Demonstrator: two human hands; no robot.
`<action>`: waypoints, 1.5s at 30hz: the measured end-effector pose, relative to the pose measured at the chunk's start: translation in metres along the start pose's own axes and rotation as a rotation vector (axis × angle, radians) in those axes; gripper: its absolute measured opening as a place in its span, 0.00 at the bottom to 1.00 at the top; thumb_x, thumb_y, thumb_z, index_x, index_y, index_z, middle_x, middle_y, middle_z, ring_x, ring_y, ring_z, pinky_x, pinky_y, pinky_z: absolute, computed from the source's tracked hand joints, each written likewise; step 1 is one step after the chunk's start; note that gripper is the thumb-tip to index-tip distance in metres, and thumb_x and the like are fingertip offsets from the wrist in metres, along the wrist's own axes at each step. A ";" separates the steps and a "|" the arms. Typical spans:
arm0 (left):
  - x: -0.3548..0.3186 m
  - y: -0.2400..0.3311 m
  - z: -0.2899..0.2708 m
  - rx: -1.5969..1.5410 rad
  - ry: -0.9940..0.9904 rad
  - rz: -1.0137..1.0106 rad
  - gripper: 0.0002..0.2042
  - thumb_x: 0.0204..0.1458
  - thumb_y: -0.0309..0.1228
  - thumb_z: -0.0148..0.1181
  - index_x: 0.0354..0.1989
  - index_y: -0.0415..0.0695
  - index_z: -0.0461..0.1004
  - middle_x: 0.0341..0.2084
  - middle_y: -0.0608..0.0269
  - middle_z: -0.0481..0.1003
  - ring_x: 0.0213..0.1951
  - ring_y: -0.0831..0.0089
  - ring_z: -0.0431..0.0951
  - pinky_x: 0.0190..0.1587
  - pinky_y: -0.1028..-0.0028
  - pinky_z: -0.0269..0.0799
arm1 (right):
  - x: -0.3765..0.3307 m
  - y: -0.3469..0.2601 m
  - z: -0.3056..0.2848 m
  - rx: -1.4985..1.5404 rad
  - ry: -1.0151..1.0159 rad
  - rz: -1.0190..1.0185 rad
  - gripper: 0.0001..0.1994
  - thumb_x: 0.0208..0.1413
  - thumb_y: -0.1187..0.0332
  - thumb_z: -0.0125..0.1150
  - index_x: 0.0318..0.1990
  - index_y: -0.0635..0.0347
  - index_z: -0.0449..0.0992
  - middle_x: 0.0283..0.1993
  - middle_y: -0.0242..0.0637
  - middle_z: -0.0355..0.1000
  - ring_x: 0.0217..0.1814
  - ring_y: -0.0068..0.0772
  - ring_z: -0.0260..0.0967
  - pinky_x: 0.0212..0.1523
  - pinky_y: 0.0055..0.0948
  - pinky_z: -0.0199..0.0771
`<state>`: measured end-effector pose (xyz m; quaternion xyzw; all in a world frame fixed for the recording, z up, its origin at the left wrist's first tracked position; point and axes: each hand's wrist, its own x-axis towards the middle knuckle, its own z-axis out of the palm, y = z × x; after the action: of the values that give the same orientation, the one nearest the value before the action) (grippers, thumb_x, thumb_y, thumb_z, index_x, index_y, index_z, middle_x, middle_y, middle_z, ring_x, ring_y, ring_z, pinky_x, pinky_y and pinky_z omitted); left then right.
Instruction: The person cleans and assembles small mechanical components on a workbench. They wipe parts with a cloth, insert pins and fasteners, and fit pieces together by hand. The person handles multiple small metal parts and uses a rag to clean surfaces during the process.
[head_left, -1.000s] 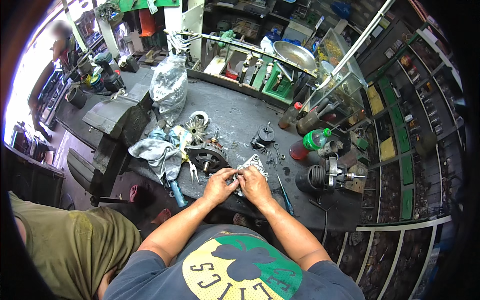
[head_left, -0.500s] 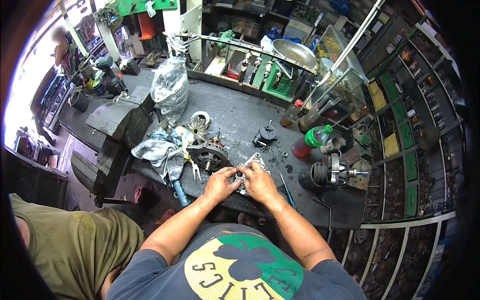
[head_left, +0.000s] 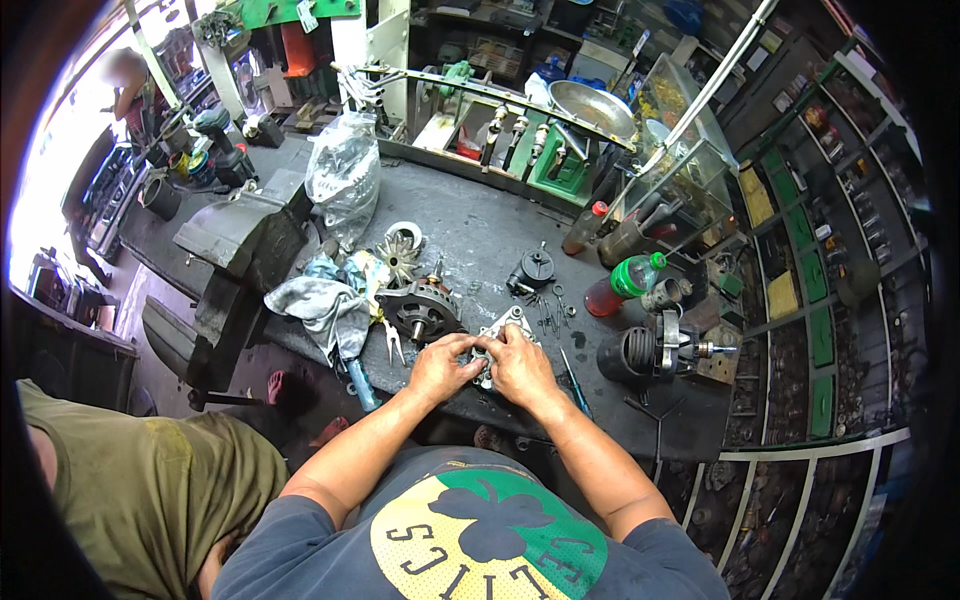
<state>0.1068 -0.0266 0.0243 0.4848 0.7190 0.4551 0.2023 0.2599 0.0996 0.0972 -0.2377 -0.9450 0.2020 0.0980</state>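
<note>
Both hands have drifted slightly lower in the frame, at centre. Left hand [head_left: 440, 365] and right hand [head_left: 520, 362] pinch a cast-metal alternator housing [head_left: 502, 330] on the workbench [head_left: 480, 225]; rigid, probably weighty, best gripped by its rim.

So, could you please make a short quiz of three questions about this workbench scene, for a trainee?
1. True or false: both hands, the left hand and the right hand, are on the silver metal part at the near edge of the workbench.
2. Which thing lies just left of the left hand? A) the green bottle B) the round motor housing C) the metal bowl
3. Fill in: the big grey tool fixed at the left end of the bench is a ____.

Key: 1 true; 2 B; 3 vise.
</note>
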 end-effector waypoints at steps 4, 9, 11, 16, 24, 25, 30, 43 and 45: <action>0.002 0.002 -0.002 0.030 -0.003 -0.001 0.22 0.55 0.38 0.78 0.56 0.42 0.87 0.53 0.53 0.86 0.55 0.54 0.87 0.61 0.62 0.82 | 0.005 -0.007 -0.007 -0.048 0.028 0.037 0.14 0.56 0.72 0.70 0.50 0.58 0.85 0.51 0.50 0.74 0.51 0.59 0.81 0.51 0.54 0.83; 0.003 0.011 -0.006 0.042 -0.029 -0.029 0.22 0.55 0.39 0.78 0.57 0.43 0.87 0.53 0.54 0.86 0.55 0.54 0.87 0.61 0.62 0.82 | 0.008 -0.010 -0.012 -0.068 0.020 0.027 0.13 0.58 0.71 0.70 0.51 0.59 0.85 0.48 0.50 0.74 0.51 0.60 0.80 0.52 0.55 0.83; 0.004 0.012 -0.008 0.040 -0.044 -0.036 0.22 0.55 0.38 0.78 0.56 0.42 0.87 0.53 0.53 0.86 0.55 0.54 0.87 0.60 0.62 0.82 | 0.004 -0.012 -0.012 -0.061 0.012 0.013 0.13 0.58 0.70 0.70 0.50 0.59 0.85 0.47 0.50 0.74 0.51 0.60 0.80 0.52 0.55 0.83; 0.001 0.008 -0.007 0.042 -0.008 -0.017 0.21 0.55 0.39 0.78 0.54 0.42 0.87 0.53 0.54 0.86 0.54 0.53 0.87 0.59 0.61 0.82 | 0.004 -0.005 -0.005 -0.156 0.077 0.022 0.13 0.57 0.70 0.69 0.50 0.58 0.84 0.47 0.50 0.74 0.50 0.58 0.80 0.51 0.55 0.83; 0.002 0.010 -0.006 0.030 0.003 -0.030 0.21 0.54 0.38 0.79 0.52 0.39 0.87 0.51 0.52 0.87 0.53 0.52 0.88 0.59 0.62 0.82 | 0.003 -0.017 -0.007 -0.077 -0.011 -0.036 0.16 0.59 0.68 0.67 0.55 0.55 0.84 0.47 0.50 0.75 0.47 0.58 0.82 0.51 0.55 0.83; 0.003 0.009 -0.004 0.035 0.001 -0.024 0.21 0.54 0.38 0.80 0.52 0.39 0.87 0.51 0.52 0.87 0.53 0.52 0.88 0.59 0.62 0.82 | 0.000 -0.016 -0.003 -0.108 -0.047 -0.021 0.15 0.59 0.68 0.67 0.53 0.56 0.84 0.47 0.51 0.76 0.47 0.58 0.82 0.50 0.54 0.83; 0.003 -0.003 -0.001 0.049 0.003 0.006 0.22 0.52 0.35 0.80 0.55 0.40 0.87 0.53 0.51 0.86 0.53 0.55 0.88 0.61 0.62 0.82 | 0.000 -0.010 0.003 -0.097 0.030 0.028 0.18 0.58 0.69 0.67 0.57 0.57 0.82 0.48 0.53 0.76 0.46 0.56 0.83 0.48 0.53 0.84; 0.005 -0.006 0.004 -0.004 -0.053 -0.036 0.23 0.55 0.27 0.78 0.60 0.39 0.85 0.49 0.55 0.87 0.46 0.67 0.86 0.55 0.68 0.81 | -0.137 0.079 0.015 0.169 0.266 0.399 0.12 0.63 0.68 0.65 0.52 0.59 0.82 0.48 0.49 0.79 0.49 0.58 0.81 0.52 0.53 0.83; 0.006 -0.015 0.005 -0.016 -0.076 -0.062 0.23 0.55 0.26 0.77 0.61 0.39 0.84 0.50 0.56 0.86 0.47 0.68 0.86 0.55 0.69 0.81 | -0.184 0.127 0.015 0.046 0.432 0.555 0.14 0.61 0.68 0.66 0.54 0.60 0.81 0.49 0.50 0.79 0.52 0.60 0.80 0.55 0.54 0.82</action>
<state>0.0999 -0.0212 0.0097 0.4775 0.7220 0.4353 0.2474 0.4678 0.1068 0.0126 -0.5206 -0.7971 0.1872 0.2421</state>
